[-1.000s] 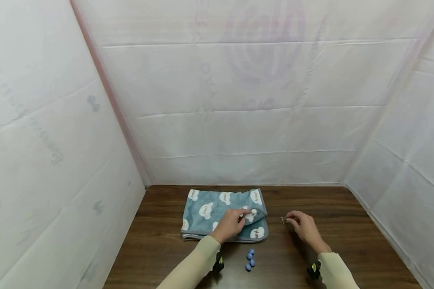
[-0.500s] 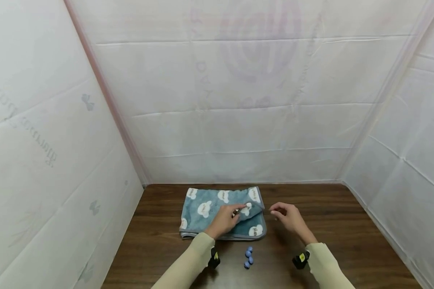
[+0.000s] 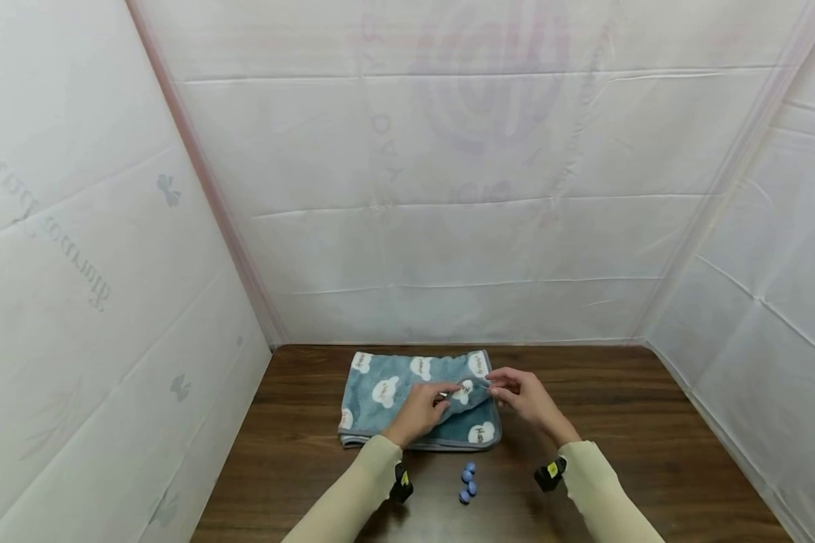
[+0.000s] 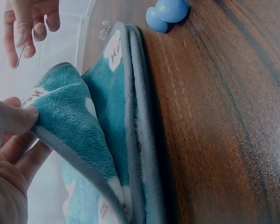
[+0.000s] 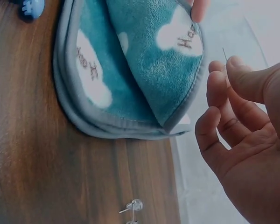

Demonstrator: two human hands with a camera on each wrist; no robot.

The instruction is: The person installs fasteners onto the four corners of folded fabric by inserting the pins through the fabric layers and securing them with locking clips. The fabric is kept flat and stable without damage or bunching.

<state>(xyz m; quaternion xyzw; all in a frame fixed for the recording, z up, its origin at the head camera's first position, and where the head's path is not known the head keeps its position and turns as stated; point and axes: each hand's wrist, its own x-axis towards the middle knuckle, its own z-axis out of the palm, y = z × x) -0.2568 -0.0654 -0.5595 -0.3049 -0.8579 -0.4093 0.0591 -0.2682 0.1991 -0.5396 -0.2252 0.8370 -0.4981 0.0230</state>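
head view: pale, creased sheeting (image 3: 407, 151) with faint printed marks walls in the back and both sides of a dark wood-grain tabletop (image 3: 292, 407). toward its far side lies a folded teal blanket (image 3: 376, 412), white cloud-like patches and brown lettering on it, grey binding along its edges; its layers show stacked at the near edge. two light sleeves (image 3: 349, 494) come in from below. the left hand (image 3: 416, 413) is over the blanket, thumb and fingers pinching the bound edge of a raised flap (image 4: 77, 109) of the top layer. the right hand (image 3: 528, 398) is at the flap's right end, thumb and fingertip pinched together on a thin pin, the other fingers loosely bent. each wrist carries a black device (image 3: 550, 475). four round blue pieces (image 3: 466, 477) sit close together on the tabletop, just in front of the blanket. small clear pieces (image 5: 134, 205) lie near the blanket's right edge. smallest is the pin (image 5: 225, 55), its tip pointing up from the right fingertips; the right wrist view shows a gap between it and the flap.
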